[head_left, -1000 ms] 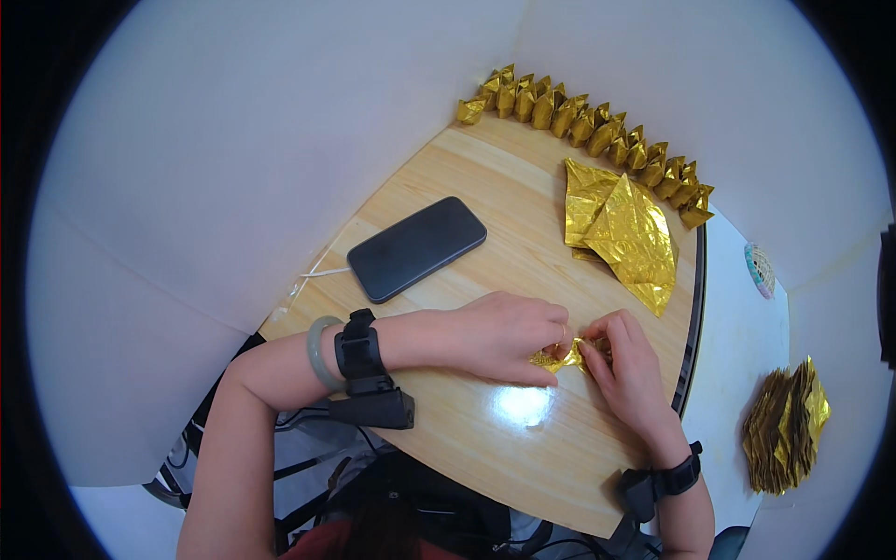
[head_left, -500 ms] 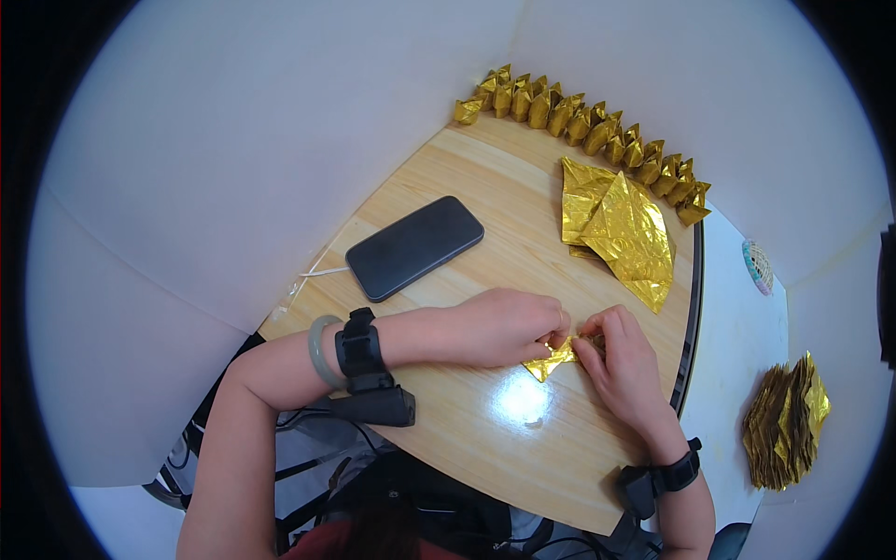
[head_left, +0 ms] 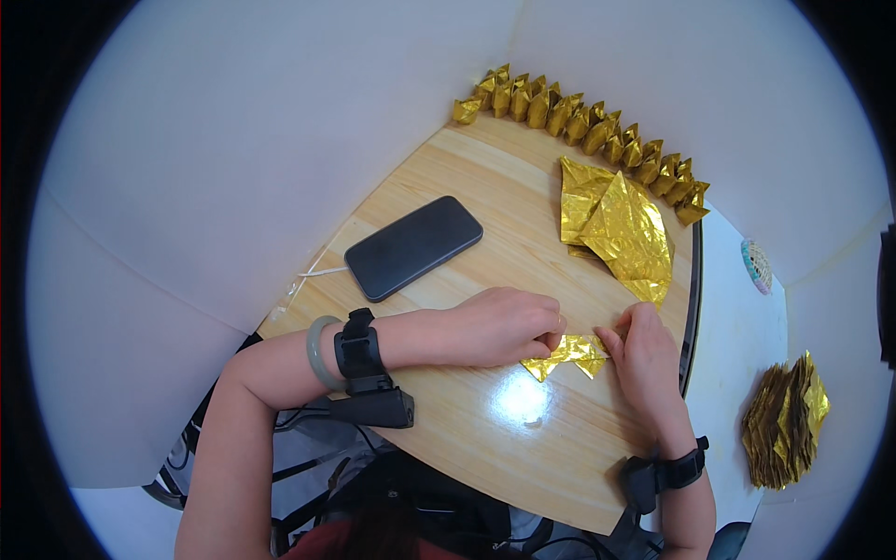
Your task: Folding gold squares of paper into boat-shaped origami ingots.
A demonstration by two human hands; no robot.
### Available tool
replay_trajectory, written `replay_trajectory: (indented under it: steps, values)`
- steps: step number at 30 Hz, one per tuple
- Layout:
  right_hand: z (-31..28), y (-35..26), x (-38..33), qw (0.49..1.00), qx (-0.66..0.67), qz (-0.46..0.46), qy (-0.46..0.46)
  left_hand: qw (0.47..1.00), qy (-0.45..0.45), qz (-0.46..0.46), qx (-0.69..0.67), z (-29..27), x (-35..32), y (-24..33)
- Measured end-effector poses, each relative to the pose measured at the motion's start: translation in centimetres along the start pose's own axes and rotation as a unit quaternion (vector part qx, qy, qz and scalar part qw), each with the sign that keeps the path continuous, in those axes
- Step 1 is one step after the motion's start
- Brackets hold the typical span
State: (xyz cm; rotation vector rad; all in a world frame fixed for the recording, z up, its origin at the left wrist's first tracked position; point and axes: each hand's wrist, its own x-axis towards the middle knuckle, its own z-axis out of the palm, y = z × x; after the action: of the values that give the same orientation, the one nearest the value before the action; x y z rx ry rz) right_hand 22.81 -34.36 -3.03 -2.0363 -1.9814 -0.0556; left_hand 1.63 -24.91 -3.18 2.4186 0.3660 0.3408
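Note:
A small piece of folded gold foil paper [head_left: 581,349] lies low over the table between my hands, in a narrow band with pointed flaps toward me. My left hand [head_left: 511,327] is closed on its left part, fingers curled and pressed together. At its right end my right hand [head_left: 646,359] has thumb and forefinger closed on the edge, though the exact contact is partly hidden. Just beyond my hands lie a few larger sheets of gold foil paper [head_left: 623,229], creased and overlapping.
Folded gold foil pieces [head_left: 597,131] stand in a row along the far edge of the wooden table [head_left: 420,177]. A black phone [head_left: 414,247] with a white cable lies at the left. To the right, a thick stack of folded gold foil [head_left: 786,422] rests on a white surface beside a patterned oval object [head_left: 757,267].
My right hand has moved right along the foil, uncovering its right half and second pointed flap. The left hand has barely moved.

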Motion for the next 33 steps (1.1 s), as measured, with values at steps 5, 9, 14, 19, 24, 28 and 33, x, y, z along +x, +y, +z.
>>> replay_trajectory:
  steps: [5, 9, 14, 19, 24, 28, 33]
  values:
    - [0.4, 0.1, 0.2, 0.999, 0.012, -0.029, 0.022, 0.999, 0.016, 0.026, 0.038, 0.5, -0.3, -0.4]
    - [0.2, 0.0, 0.1, 0.994, 0.02, -0.086, 0.071, 0.998, -0.004, 0.016, 0.055, 0.3, -0.3, 0.0]
    - [-0.5, -0.8, -0.1, 0.995, 0.093, -0.008, 0.02, 0.996, 0.009, 0.029, 0.085, 0.0, -0.5, -0.2]
    - [-0.6, -1.2, -0.5, 0.978, 0.2, 0.012, -0.057, 0.991, 0.042, 0.052, 0.118, -0.6, -0.3, -0.7]
    - [-0.6, -1.6, -0.8, 0.933, 0.336, -0.06, -0.117, 0.985, 0.077, 0.073, 0.134, -0.7, -0.2, -0.9]
    - [-2.4, -1.8, -0.6, 0.942, 0.257, -0.122, -0.176, 0.987, 0.076, 0.074, 0.123, -0.6, -0.1, -0.8]
    - [-2.6, -1.6, -0.5, 0.916, 0.309, -0.115, -0.228, 0.99, 0.074, 0.064, 0.098, -0.4, -0.3, -1.0]
